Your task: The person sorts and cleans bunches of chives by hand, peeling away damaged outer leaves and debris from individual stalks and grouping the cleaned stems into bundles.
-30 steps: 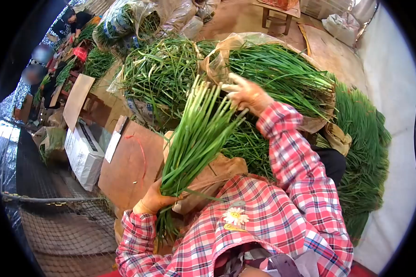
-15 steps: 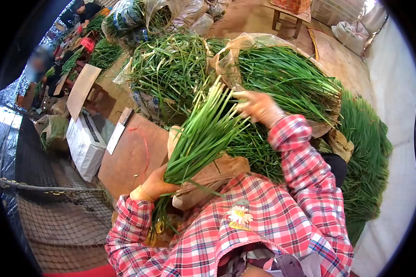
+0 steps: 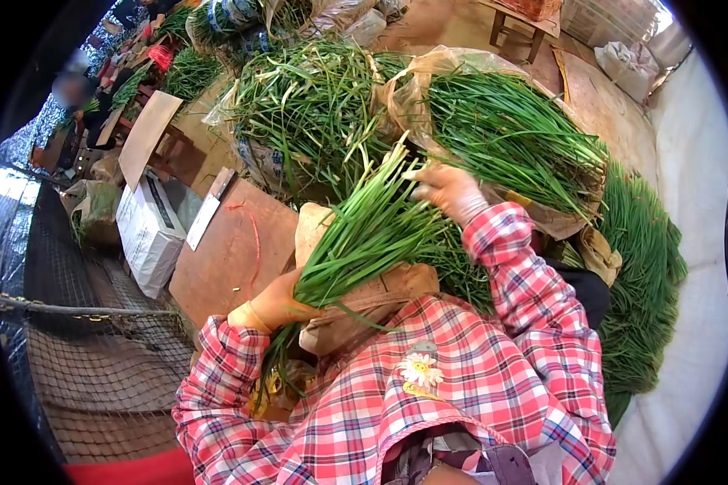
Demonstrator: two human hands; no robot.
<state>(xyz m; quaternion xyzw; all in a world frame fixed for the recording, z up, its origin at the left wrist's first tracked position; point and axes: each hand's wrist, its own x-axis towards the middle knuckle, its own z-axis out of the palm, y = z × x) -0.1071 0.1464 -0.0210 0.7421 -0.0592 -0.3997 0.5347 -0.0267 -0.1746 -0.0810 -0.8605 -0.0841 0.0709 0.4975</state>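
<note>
A smooth white wall (image 3: pixel 697 202) stood right of the long-stalked green leafy bunch (image 3: pixel 362 233), encircled by the left hand (image 3: pixel 277 305); beside its pale ends was the right hand (image 3: pixel 451 194), its grip unclear.

"What of the left fingers (image 3: pixel 302 309)?"
"Partly hidden behind the green bunch (image 3: pixel 368 238)."
"And the right fingers (image 3: pixel 433 177)?"
"I can't tell whether they touch its stem ends."
"Ten o'clock?"
"A person's head (image 3: pixel 71 89), blurred."
"Eight o'clock?"
"A speck (image 3: pixel 236 288) on the brown board (image 3: pixel 218 267), too small to name."
"One o'clock?"
"A reddish thing (image 3: pixel 535 8) on a small bench (image 3: pixel 510 14), cut off by the top edge."
</note>
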